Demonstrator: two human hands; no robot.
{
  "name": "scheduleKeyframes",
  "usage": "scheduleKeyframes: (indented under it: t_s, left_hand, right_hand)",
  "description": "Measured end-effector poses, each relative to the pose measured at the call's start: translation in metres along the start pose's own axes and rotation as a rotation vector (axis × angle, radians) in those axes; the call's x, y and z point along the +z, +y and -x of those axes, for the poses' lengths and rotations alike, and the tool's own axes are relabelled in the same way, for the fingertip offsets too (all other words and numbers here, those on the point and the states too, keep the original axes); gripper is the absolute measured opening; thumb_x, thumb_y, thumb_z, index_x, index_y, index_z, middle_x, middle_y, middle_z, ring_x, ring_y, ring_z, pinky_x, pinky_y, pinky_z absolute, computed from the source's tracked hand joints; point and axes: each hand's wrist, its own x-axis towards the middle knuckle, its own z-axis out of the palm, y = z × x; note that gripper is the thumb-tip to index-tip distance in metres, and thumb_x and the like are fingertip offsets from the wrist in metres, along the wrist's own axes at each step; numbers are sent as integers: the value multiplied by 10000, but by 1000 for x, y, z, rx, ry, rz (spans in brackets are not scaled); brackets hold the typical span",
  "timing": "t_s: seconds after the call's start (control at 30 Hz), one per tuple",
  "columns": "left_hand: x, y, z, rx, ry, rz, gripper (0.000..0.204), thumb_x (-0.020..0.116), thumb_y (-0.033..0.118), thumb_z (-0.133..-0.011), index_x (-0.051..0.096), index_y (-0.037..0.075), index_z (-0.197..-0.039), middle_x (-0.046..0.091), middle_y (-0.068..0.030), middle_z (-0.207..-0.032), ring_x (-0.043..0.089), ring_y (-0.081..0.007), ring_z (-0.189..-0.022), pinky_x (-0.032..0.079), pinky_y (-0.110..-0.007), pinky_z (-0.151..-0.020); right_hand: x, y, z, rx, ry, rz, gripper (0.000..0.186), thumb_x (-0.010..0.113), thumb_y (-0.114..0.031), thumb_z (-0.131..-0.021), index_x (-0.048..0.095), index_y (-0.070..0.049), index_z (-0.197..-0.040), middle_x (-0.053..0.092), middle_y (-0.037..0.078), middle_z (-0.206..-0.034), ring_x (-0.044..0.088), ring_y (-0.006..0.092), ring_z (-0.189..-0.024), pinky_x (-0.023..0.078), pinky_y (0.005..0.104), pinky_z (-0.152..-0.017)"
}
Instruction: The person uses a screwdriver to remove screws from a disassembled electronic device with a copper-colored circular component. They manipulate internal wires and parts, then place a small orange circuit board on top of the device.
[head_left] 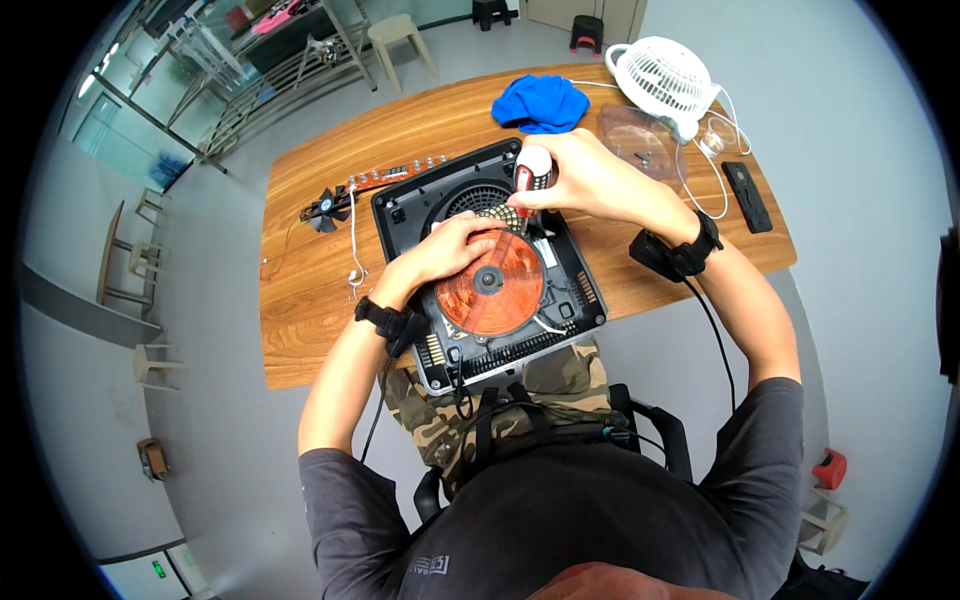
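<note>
An opened induction cooker base (400, 218), a black housing, lies at the near edge of the wooden table. Within it sits a round copper coil (515, 290), with a fan grille beyond it. My left hand (455, 247) rests on the coil's far left part, fingers stretched out and lying flat, holding nothing. Over the coil's far edge, my right hand (575, 172) is closed around an upright white, red and black screwdriver (536, 165), apparently powered. Its tip points down into the housing. My fingers and the tool's body hide exactly what the tip touches.
Left of the housing lie an orange circuit board (395, 174), a small black fan (327, 209) and a white cable (353, 240). Beyond are a blue cloth (541, 104), a white desk fan (668, 78), a clear tray (632, 135) with small parts, and a black flat object (747, 197).
</note>
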Motion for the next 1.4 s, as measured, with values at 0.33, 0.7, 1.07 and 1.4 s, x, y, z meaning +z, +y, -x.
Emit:
scheduleKeyframes:
  t_s: [0.33, 0.7, 1.07, 1.4]
  left_hand:
    - [-22, 37, -14, 216, 175, -90, 410, 817, 197, -895, 720, 65, -1270, 654, -132, -1051, 664, -295, -999, 534, -406, -886]
    - [-20, 85, -38, 147, 418, 60, 355, 918, 215, -765, 698, -12, -927, 669, -148, -880, 676, -313, -799, 538, -432, -772]
    - [-39, 101, -31, 59, 293, 37, 323, 892, 211, -813, 687, -26, -893, 663, -136, -758, 638, -247, -671, 531, -395, -694]
    - [-39, 106, -41, 94, 374, 105, 325, 889, 204, -832, 786, 12, -1073, 693, -25, -755, 613, -84, -680, 517, -298, -644]
  right_hand:
    - [1, 12, -8, 16, 8, -82, 406, 894, -322, -833, 704, 24, -926, 742, 154, -792, 727, 248, -709, 560, 355, -642]
    - [-3, 0, -7, 31, -8, 16, 415, 862, -329, -850, 703, 30, -986, 725, 166, -847, 715, 269, -776, 558, 368, -710]
    - [-46, -27, -20, -92, -154, 113, 312, 733, -178, -983, 667, 13, -1220, 689, 135, -1133, 726, 258, -971, 633, 332, -657]
    - [-44, -16, -26, -77, -63, 537, 471, 749, -451, -914, 682, 13, -868, 680, 197, -755, 708, 397, -815, 558, 477, -743]
